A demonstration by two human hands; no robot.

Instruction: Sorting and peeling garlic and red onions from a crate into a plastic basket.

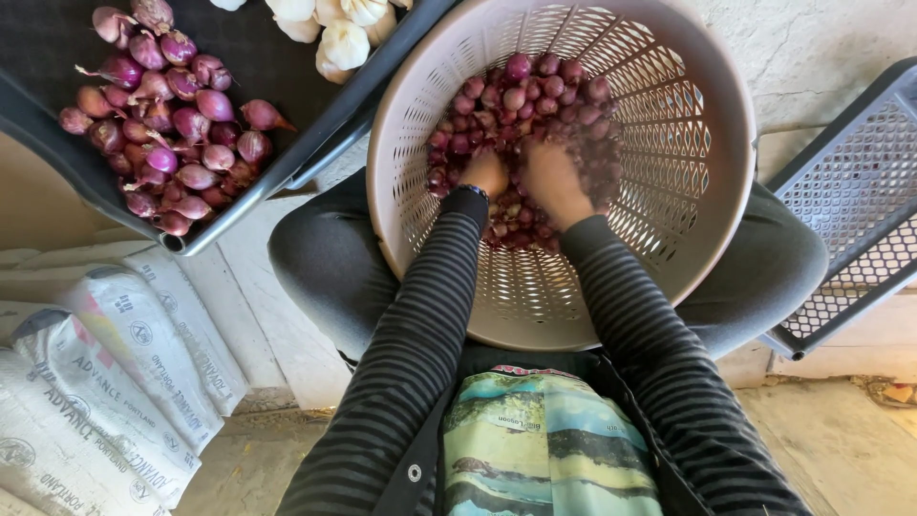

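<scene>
Both hands are sunk into a heap of small purple shallots inside a round beige perforated basket that rests tilted on the person's lap. The left hand lies knuckles up with its fingers buried among the bulbs, so whether they are spread or curled cannot be told; a dark band sits at its wrist. The right hand, just beside it, also has its fingers pushed down into the pile and hidden, and their state cannot be told either. Most of the shallots lie beyond the fingertips, banked against the far wall of the basket, with a few loose ones under and between the two wrists. Both forearms wear dark striped sleeves. Well to the left of the left hand, a dark grey crate holds larger red shallots with their skins on, and white garlic bulbs lie at its far end. To the right of the right hand stands a grey mesh crate. Printed sacks lie on the floor at lower left.
</scene>
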